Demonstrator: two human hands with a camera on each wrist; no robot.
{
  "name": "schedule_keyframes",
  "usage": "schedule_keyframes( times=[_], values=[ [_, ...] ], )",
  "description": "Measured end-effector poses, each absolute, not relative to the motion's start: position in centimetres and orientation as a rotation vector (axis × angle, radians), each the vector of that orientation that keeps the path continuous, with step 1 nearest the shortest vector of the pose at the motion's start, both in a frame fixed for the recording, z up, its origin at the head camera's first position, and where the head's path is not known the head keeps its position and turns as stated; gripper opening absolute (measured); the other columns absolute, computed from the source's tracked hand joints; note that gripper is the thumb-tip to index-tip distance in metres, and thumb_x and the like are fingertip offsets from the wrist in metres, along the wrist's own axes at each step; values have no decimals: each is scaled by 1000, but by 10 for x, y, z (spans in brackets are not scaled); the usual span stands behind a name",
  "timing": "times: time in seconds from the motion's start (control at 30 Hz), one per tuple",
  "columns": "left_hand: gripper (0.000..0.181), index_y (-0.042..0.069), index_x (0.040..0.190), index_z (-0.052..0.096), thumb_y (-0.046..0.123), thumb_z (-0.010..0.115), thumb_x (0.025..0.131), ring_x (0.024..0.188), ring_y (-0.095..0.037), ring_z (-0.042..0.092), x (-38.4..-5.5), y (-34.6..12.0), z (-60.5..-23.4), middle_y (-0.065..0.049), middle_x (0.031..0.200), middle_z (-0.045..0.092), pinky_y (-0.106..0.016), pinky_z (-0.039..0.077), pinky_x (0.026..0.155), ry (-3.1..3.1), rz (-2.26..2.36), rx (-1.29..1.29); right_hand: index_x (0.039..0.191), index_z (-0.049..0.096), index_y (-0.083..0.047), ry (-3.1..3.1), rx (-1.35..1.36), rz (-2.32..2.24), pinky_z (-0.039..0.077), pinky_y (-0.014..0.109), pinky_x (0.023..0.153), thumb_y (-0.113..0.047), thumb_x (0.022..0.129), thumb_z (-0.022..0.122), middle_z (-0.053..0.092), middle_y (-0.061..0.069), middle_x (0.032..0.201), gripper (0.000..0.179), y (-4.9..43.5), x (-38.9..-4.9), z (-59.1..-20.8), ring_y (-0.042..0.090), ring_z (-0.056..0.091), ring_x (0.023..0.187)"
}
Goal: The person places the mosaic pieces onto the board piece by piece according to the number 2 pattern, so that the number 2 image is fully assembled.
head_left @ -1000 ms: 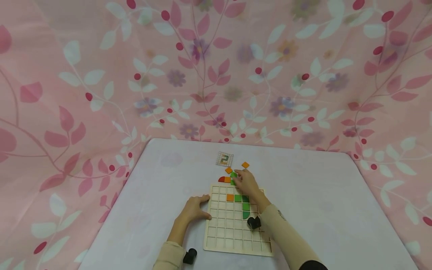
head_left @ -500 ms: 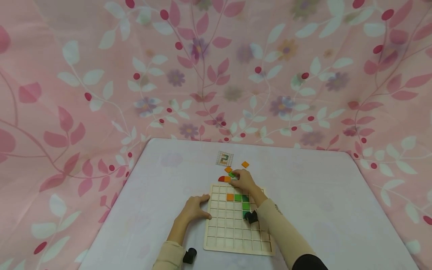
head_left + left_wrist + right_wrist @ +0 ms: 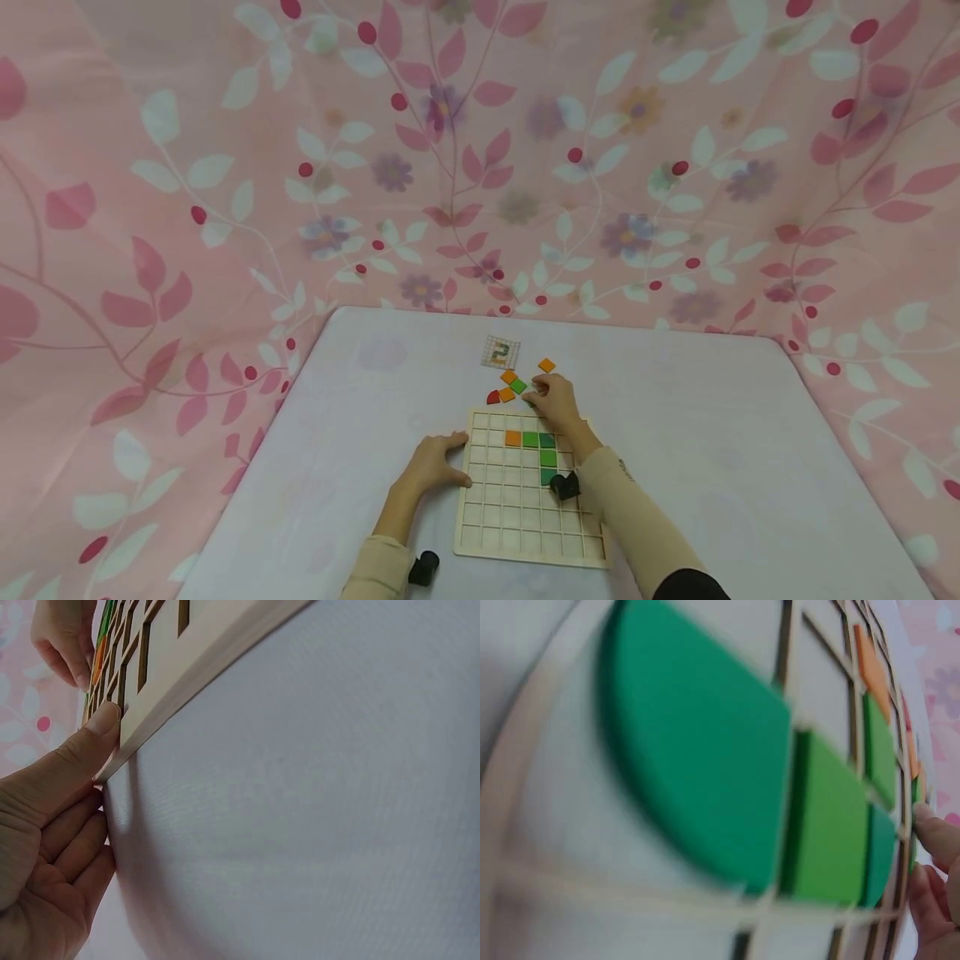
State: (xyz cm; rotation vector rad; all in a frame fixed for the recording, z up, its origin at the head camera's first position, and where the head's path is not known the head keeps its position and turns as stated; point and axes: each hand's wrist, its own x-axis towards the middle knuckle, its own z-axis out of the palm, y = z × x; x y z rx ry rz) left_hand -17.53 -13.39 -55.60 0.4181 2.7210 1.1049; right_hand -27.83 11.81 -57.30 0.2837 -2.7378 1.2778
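Note:
In the head view a wooden grid board [image 3: 491, 508] lies on the table, with green tiles [image 3: 548, 458] and an orange tile [image 3: 513, 437] set in its cells. My left hand [image 3: 429, 467] rests at the board's left edge, thumb and forefinger spread apart; in the left wrist view the thumb [image 3: 71, 761] lies on the rim. Just beyond the far edge, my right hand [image 3: 557, 402] pinches a green tile [image 3: 530, 404], mostly hidden by the fingers. Close by lie a light green tile [image 3: 518, 386], two orange tiles [image 3: 507, 395] and a rounded red tile [image 3: 492, 397].
A small pattern card [image 3: 500, 352] showing a figure 2 lies behind the loose tiles. Another orange tile [image 3: 547, 365] sits farther back to the right. White cloth [image 3: 712, 433] covers the table, and a pink floral curtain [image 3: 480, 167] hangs behind.
My right hand has drawn slightly right, away from the loose tiles, with a green tile at its fingertips. The light green tile and an orange tile have shifted. The left hand stays put.

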Motion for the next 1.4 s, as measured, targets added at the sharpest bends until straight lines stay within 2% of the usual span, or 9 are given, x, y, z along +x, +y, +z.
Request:
schedule_keyframes(
  times=[0.2, 0.37, 0.57, 0.8, 1.0, 1.17, 1.27, 1.4],
  values=[
    [78, -4, 124, 59, 19, 90, 55, 121, -36, 52, -176, -134, -557, -20, 127, 56, -48, 39, 103, 2724, 1108, 425, 104, 66, 8, -2671, 354, 1192, 54, 43, 75, -11, 79, 75, 62, 16, 87, 33, 128, -278, -574, 30, 60, 81],
    [79, -4, 124, 59, 20, 90, 55, 121, -36, 52, -175, -134, -558, -19, 128, 56, -48, 39, 103, 2713, 1105, 423, 105, 64, 11, -2650, 419, 1249, 55, 45, 78, -1, 83, 68, 64, 22, 95, 26, 132, -271, -573, 35, 63, 88],
    [78, -4, 124, 59, 20, 89, 56, 121, -36, 52, -176, -134, -557, -19, 128, 56, -48, 39, 103, 2723, 1098, 429, 119, 56, 12, -2741, 356, 1484, 54, 43, 86, -3, 79, 73, 60, 26, 111, 46, 135, -266, -565, 39, 61, 102],
    [78, -4, 124, 59, 20, 89, 56, 121, -37, 51, -176, -133, -556, -19, 128, 56, -49, 39, 103, 2718, 1097, 430, 118, 57, 13, -2654, 167, 1560, 56, 39, 81, 0, 74, 76, 63, 25, 103, 49, 134, -268, -569, 36, 65, 93],
    [78, -4, 124, 59, 20, 89, 56, 121, -36, 51, -176, -133, -556, -20, 128, 56, -49, 39, 103, 2721, 1084, 428, 109, 62, 12, -2668, 257, 1336, 52, 46, 78, -7, 76, 72, 64, 22, 95, 39, 133, -270, -576, 33, 59, 84],
    [78, -4, 124, 59, 20, 89, 56, 121, -36, 51, -175, -133, -556, -20, 128, 56, -49, 39, 103, 2717, 1097, 433, 98, 66, 10, -2750, 269, 1181, 50, 44, 72, -10, 75, 67, 62, 18, 87, 31, 130, -271, -578, 27, 54, 77],
    [79, -4, 123, 59, 20, 90, 55, 121, -37, 52, -175, -133, -556, -20, 127, 56, -49, 39, 103, 2721, 1098, 434, 98, 66, 10, -2767, 278, 1165, 52, 44, 71, -10, 72, 67, 63, 18, 87, 33, 130, -271, -575, 26, 55, 76],
    [79, -4, 124, 58, 20, 89, 55, 121, -36, 51, -175, -133, -557, -19, 128, 56, -49, 39, 103, 2719, 1098, 429, 102, 65, 11, -2759, 285, 1247, 53, 44, 73, -9, 74, 68, 65, 20, 91, 34, 134, -270, -571, 28, 58, 79]
  ],
)
